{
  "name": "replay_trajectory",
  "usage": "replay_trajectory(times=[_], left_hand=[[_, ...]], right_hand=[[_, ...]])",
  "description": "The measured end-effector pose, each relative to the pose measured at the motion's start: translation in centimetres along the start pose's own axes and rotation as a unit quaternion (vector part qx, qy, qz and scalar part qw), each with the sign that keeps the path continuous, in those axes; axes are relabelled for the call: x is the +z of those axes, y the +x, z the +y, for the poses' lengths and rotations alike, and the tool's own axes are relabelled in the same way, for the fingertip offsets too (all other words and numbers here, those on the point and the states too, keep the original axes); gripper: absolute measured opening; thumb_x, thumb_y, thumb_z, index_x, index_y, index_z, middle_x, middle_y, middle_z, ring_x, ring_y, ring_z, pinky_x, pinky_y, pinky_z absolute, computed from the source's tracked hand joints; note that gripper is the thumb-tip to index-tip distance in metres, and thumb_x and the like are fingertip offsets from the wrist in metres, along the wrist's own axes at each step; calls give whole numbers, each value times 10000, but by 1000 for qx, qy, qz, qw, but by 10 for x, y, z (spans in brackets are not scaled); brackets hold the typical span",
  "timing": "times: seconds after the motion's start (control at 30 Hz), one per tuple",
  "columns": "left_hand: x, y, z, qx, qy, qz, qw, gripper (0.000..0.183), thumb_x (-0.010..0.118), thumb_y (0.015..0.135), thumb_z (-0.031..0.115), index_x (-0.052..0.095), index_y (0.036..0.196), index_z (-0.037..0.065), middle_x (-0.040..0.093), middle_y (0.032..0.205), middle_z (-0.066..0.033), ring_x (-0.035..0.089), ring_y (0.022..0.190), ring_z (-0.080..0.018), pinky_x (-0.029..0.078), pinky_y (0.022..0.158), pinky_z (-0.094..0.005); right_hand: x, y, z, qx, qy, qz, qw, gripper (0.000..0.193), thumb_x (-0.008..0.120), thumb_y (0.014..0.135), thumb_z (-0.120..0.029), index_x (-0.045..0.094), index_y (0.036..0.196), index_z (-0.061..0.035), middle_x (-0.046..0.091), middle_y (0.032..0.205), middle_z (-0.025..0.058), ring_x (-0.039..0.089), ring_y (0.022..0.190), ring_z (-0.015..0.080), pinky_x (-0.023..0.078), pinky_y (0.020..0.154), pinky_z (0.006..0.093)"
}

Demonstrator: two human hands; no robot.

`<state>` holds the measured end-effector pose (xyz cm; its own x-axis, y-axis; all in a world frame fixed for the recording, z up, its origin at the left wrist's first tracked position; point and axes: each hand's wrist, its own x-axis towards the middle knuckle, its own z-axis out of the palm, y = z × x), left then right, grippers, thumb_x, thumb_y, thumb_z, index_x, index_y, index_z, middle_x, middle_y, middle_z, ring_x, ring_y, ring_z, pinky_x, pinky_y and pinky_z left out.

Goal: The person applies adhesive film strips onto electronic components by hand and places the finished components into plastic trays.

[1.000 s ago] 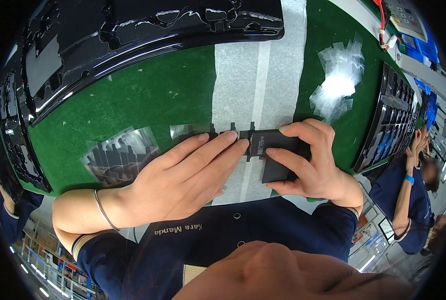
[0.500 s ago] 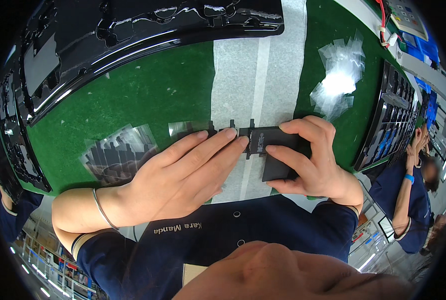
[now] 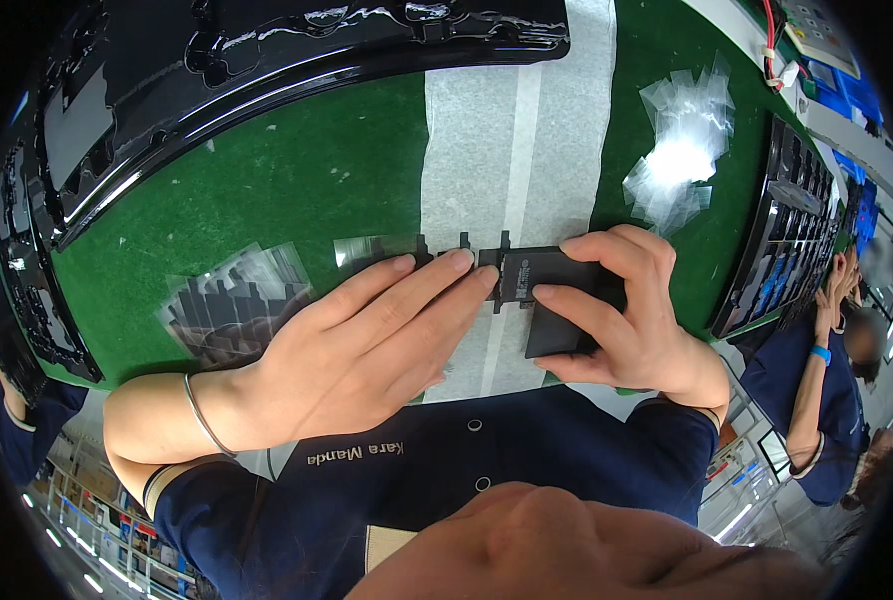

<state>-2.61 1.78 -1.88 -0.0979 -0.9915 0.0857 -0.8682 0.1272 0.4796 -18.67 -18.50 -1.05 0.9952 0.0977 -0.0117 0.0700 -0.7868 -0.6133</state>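
The right hand is clamped on the black block, thumb and fingers gripping its right part, over the white strip. The left hand lies with fingers extended over the film, fingertips at the block's left end; whether it grips anything cannot be determined.

The block is black, the mat green.
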Motion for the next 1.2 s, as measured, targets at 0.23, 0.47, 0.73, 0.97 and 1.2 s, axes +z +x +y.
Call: replay_trajectory(times=[0.23,0.47,0.73,0.97,1.2], left_hand=[[0,0,1,6,7,-7,1000,463,579,623,267,611,982,-24,536,1180,-116,486,1121,-268,396,910,-370],[1,-2,7,0,-12,30,999,458,613,656,253,577,1029,-11,531,1178,-133,474,1133,-304,396,909,-410],[-3,-7,54,42,-78,121,989,234,668,671,178,575,818,22,588,988,-126,586,828,-248,482,711,-331],[34,-17,62,-182,-325,340,863,315,576,765,27,383,1014,41,555,1105,-203,554,974,-227,418,838,-339],[48,-16,69,-102,-490,433,750,477,600,754,-61,311,1121,38,548,1101,-212,573,956,-244,451,845,-334]], right_hand=[[-4,0,-3,14,-1,-27,1000,569,741,509,-277,616,1041,-118,450,1145,124,407,1004,300,336,801,393],[-3,-2,-8,30,22,-22,999,623,782,472,-176,593,1063,-127,395,1164,128,387,1033,341,331,859,433],[-13,7,-26,73,20,122,990,512,738,600,-99,530,1062,-26,511,924,123,563,764,321,467,647,375],[13,7,-44,135,345,188,910,110,567,803,-53,504,878,-3,576,689,76,596,687,136,449,572,248],[71,2,-78,10,488,300,819,219,537,814,27,395,972,-28,506,858,28,535,850,106,442,678,237]])
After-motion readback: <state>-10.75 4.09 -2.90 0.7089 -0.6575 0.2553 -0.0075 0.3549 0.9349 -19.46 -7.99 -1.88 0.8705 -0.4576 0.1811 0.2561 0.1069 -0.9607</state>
